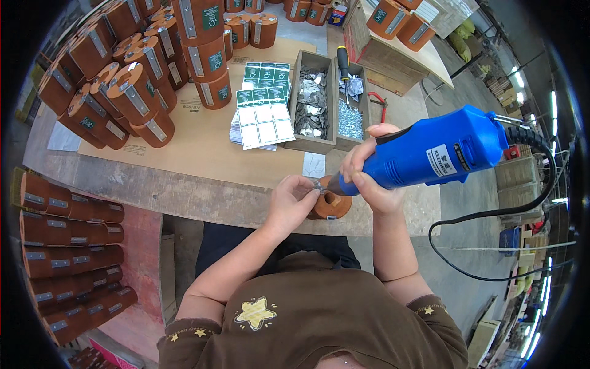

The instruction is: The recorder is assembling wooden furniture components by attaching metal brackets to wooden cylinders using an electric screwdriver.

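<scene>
My right hand (375, 169) is wrapped round the front of a blue corded power screwdriver (439, 150), which is tilted with its tip down to the left. Below the tip lies a reddish-brown cylinder (335, 208) with a hole in its end, at the table's front edge. My left hand (294, 200) is closed, thumb and fingers pinching a small metal piece (319, 185) beside the tip and against the cylinder. The fingers partly hide that piece, so its exact shape does not show.
Stacks of brown cylinders with metal strips (138, 92) stand at the left, near label sheets (264, 114). A wooden box (313, 101) holds metal plates and screws; a hand screwdriver (343, 67) rests on it. Red-handled pliers (378, 104) lie alongside. The black cord (479, 218) loops at right.
</scene>
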`<state>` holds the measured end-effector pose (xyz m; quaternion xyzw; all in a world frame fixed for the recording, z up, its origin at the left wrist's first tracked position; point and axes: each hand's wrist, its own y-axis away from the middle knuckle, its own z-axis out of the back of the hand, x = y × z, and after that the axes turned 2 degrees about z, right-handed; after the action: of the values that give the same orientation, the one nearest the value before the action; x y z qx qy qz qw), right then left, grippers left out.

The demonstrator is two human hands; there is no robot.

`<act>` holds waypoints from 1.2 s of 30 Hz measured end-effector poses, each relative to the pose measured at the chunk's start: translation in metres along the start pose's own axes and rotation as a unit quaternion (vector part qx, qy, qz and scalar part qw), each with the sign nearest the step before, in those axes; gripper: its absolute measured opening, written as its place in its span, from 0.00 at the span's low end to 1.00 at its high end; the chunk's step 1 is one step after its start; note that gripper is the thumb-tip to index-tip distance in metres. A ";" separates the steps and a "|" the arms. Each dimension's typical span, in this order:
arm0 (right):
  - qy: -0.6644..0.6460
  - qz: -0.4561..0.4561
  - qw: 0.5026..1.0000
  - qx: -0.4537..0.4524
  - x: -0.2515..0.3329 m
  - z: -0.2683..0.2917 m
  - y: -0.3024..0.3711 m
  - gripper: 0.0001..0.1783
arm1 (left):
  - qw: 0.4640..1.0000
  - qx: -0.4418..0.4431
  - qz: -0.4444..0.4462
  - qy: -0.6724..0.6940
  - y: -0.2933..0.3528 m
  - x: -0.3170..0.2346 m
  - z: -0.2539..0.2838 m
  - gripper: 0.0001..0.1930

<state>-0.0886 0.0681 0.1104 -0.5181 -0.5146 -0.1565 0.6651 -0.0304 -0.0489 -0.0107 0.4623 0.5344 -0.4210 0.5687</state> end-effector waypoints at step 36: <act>-0.095 0.069 0.982 -0.149 0.027 0.036 0.017 0.33 | 0.984 0.067 0.055 0.154 -0.006 -0.002 0.000 0.03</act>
<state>-0.0829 0.1142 0.1214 -0.6580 -0.5092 -0.1355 0.5380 -0.0361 -0.0500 -0.0093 0.5876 0.5595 -0.3478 0.4698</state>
